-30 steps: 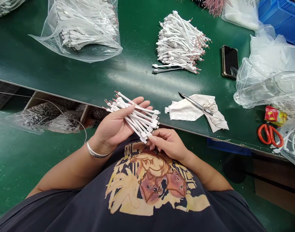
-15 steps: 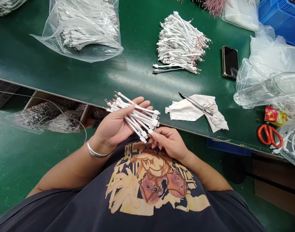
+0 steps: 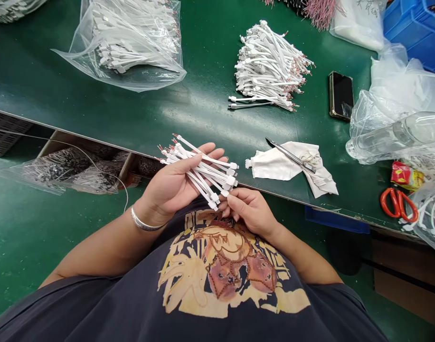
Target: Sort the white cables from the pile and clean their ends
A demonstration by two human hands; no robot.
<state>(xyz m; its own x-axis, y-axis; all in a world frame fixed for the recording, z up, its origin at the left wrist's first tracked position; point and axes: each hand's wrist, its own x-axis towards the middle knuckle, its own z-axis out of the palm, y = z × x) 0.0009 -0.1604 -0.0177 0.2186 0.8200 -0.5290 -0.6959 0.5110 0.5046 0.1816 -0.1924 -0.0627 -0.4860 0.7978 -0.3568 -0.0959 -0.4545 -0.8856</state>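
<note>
White flat cables (image 3: pixel 203 173) sat clenched in my left grip (image 3: pixel 171 183), my right grip (image 3: pixel 248 211) pinching their ends; loose fingers could spill them.

A loose bundle of short white cables (image 3: pixel 199 173) lies fanned across the left hand (image 3: pixel 171 190). Their copper-tipped wire ends point up and left, with white connectors toward the right hand (image 3: pixel 251 211).

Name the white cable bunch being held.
The small bunch of white cables lying across the left hand, the right hand beside it. The others lie on the green bench: a loose heap and a clear plastic bag of cables.
</note>
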